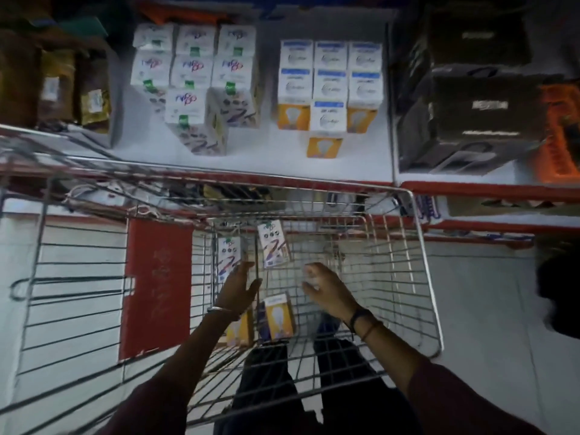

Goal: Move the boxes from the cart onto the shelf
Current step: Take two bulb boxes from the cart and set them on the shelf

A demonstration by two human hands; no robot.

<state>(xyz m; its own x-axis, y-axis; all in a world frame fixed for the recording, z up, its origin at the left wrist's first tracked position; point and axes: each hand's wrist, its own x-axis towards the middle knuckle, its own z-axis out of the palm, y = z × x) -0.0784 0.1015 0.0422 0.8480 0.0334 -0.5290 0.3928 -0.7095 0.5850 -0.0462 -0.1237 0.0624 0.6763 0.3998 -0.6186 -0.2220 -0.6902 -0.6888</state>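
Both my hands reach down into a wire cart [417,246]. My left hand [240,285] is open, fingers spread, touching the lower end of a white patterned box [228,254]. A second white patterned box [272,244] lies just right of it. My right hand [323,288] hovers with loosely curled fingers and holds nothing. Between my wrists lies an orange bulb box [277,317]; another orange box [240,331] is partly hidden under my left wrist. On the white shelf [266,158] stand stacked white patterned boxes [194,86] and orange-and-white bulb boxes [329,86].
Dark cartons [480,98] fill the shelf bay at right, brown packets [59,92] the bay at left. A red shelf edge [470,189] runs just beyond the cart. A red panel [157,287] stands left of the basket. My legs show through the cart floor.
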